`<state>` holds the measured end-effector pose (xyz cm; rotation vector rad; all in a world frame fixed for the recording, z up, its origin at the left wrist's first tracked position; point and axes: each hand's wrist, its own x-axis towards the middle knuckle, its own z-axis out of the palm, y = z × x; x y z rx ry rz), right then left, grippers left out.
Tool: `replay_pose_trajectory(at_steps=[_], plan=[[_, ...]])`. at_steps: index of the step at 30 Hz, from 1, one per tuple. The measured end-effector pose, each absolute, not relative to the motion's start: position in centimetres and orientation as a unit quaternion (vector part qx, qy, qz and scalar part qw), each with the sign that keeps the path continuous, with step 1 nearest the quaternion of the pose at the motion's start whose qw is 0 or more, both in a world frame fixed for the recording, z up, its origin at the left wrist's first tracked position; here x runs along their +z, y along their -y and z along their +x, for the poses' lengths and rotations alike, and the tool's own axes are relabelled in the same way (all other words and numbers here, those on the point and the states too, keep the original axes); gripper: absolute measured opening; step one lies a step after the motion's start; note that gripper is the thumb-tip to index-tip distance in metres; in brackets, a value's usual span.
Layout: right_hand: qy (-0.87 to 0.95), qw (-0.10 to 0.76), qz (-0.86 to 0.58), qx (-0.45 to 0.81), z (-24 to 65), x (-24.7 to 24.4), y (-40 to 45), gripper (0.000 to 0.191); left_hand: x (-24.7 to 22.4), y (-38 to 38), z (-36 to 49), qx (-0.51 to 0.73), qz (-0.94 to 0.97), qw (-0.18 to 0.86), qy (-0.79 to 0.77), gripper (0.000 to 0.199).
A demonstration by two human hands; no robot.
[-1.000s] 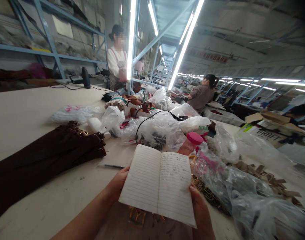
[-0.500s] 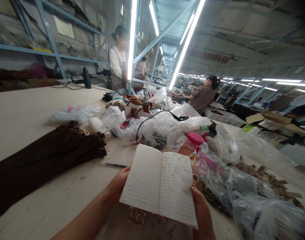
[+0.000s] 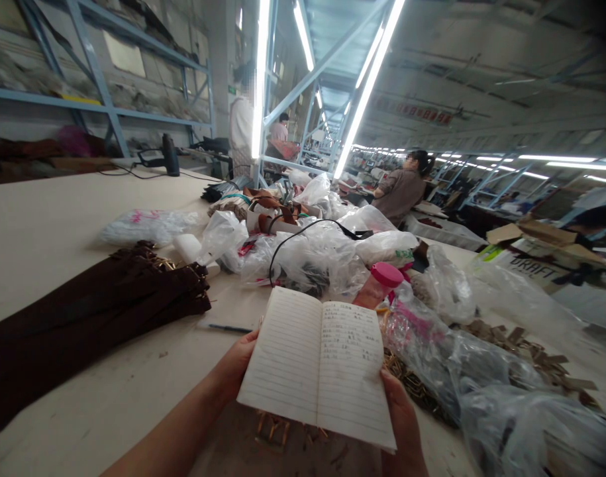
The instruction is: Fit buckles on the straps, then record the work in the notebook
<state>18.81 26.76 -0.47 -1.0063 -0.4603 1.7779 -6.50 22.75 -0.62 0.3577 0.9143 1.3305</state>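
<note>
An open lined notebook (image 3: pixel 287 358) is held up over the table, with handwriting on the upper part of its right page and a blank left page. My left hand (image 3: pixel 240 361) grips its left edge, fingers hidden behind the cover. On the right edge, my right hand (image 3: pixel 399 404) holds it the same way. A pen (image 3: pixel 230 328) lies on the table just left of the notebook. Small gold metal buckles (image 3: pixel 273 429) show below the notebook's lower edge. Behind it, a jar with a pink lid (image 3: pixel 387 273) leans among plastic bags.
Dark brown strips (image 3: pixel 94 324) lie bundled on the left of the table (image 3: pixel 44 218). Plastic bags (image 3: pixel 332 258) heap across the middle; more bags (image 3: pixel 531 417) and brown pieces (image 3: pixel 521 351) lie right. A cardboard box (image 3: pixel 536 258) stands beyond. Co-workers (image 3: pixel 402 189) are farther back.
The co-worker behind the light post at the left has turned and shifted to the right, partly behind the post. My hands and the notebook stay nearly still.
</note>
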Motion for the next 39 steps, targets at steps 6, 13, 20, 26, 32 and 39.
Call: replay_pose_trajectory(at_steps=[6, 13, 20, 26, 32, 39], plan=[[0.158, 0.488, -0.419, 0.749, 19.2, -1.1, -26.9, 0.017, -0.7, -22.8, -6.5, 0.591, 0.153, 0.684, -0.4, 0.032], [0.174, 0.502, -0.425, 0.733, 19.4, -1.5, -27.1, 0.014, -0.5, -22.9, -6.4, 0.594, 0.148, 0.677, -0.409, 0.031], [0.147, 0.499, -0.424, 0.741, 19.4, -1.0, -27.0, 0.014, -0.6, -22.9, -6.3, 0.593, 0.153, 0.677, -0.409, 0.032], [0.145, 0.501, -0.431, 0.737, 19.2, -0.7, -26.9, 0.016, -0.1, -22.8, -6.3, 0.591, 0.152, 0.682, -0.402, 0.032], [0.164, 0.5, -0.425, 0.737, 19.4, -0.9, -26.8, 0.016, -0.4, -22.6, -6.3, 0.59, 0.159, 0.681, -0.404, 0.031], [0.169, 0.499, -0.435, 0.73, 19.3, -0.8, -26.8, 0.017, -0.1, -22.6, -6.3, 0.588, 0.16, 0.68, -0.407, 0.031]])
